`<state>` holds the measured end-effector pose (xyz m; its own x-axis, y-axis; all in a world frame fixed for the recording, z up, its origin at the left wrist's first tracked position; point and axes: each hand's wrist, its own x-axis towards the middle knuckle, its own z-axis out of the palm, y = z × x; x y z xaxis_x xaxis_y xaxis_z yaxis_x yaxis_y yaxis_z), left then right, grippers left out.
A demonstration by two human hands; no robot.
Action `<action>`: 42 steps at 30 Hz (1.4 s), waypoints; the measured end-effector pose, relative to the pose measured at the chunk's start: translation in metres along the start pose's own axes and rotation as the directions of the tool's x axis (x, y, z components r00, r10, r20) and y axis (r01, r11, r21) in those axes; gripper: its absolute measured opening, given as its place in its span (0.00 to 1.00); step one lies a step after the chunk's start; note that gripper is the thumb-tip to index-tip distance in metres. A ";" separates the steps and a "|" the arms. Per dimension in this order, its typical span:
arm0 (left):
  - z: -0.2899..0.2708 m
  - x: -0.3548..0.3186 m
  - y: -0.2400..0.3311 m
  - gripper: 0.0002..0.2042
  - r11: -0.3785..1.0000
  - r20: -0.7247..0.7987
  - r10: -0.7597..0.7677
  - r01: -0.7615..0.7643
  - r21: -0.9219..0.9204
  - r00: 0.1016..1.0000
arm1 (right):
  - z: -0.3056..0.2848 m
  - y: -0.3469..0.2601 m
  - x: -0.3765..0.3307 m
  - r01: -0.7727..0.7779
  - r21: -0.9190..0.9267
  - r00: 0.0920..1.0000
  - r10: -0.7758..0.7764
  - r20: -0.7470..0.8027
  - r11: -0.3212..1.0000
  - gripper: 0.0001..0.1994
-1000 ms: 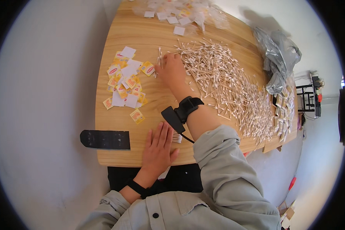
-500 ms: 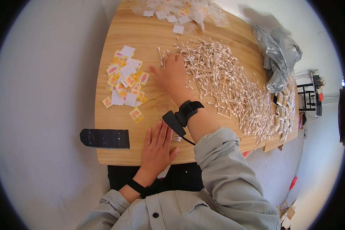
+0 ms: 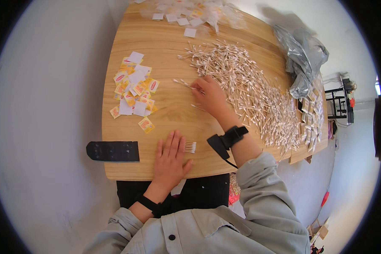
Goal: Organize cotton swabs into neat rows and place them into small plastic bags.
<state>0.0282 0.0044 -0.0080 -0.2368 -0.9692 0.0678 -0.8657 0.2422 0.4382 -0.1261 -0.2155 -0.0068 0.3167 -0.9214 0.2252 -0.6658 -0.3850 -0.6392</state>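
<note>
My left hand (image 3: 168,157) lies flat near the table's front edge, fingers stretched out. It rests over one end of a neat row of cotton swabs (image 3: 191,147), whose white tips show past the fingers. My right hand (image 3: 210,95) is closed in a pinch on a few cotton swabs (image 3: 183,83); their tips stick out to the left, and the fingers hide the rest. A loose swab (image 3: 197,107) lies just below that hand. Right beside it spreads a large heap of cotton swabs (image 3: 241,80).
Yellow and white cards (image 3: 135,86) are piled on the table's left. A black strip (image 3: 114,151) overhangs the left edge. At the far side lie clear plastic bags (image 3: 203,15); a grey plastic bag (image 3: 298,59) and small packs (image 3: 311,116) sit at the right. The wooden table (image 3: 156,51) has rounded corners.
My right hand has moved toward me and to the right, away from the heap's far left edge, with a few swabs now in its fingers. My left hand has stayed in place.
</note>
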 end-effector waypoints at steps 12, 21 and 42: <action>-0.003 0.001 0.002 0.40 0.999 0.023 0.006 -0.006 0.032 1.000 | -0.033 -0.017 -0.076 -0.046 -0.041 0.982 0.038 -0.187 0.998 0.12; -0.005 0.003 0.004 0.40 0.999 0.033 0.005 -0.006 0.031 0.999 | -0.021 -0.010 -0.122 -0.182 0.040 0.963 0.187 -0.194 0.982 0.05; -0.004 0.002 0.003 0.41 1.000 0.016 0.016 -0.016 0.021 1.000 | -0.014 -0.006 -0.116 -0.117 -0.030 0.967 0.107 -0.233 0.993 0.09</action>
<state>0.0270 0.0026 -0.0026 -0.2574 -0.9644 0.0608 -0.8708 0.2587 0.4180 -0.1684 -0.1069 -0.0186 0.0775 -0.9440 0.3207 -0.7181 -0.2760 -0.6388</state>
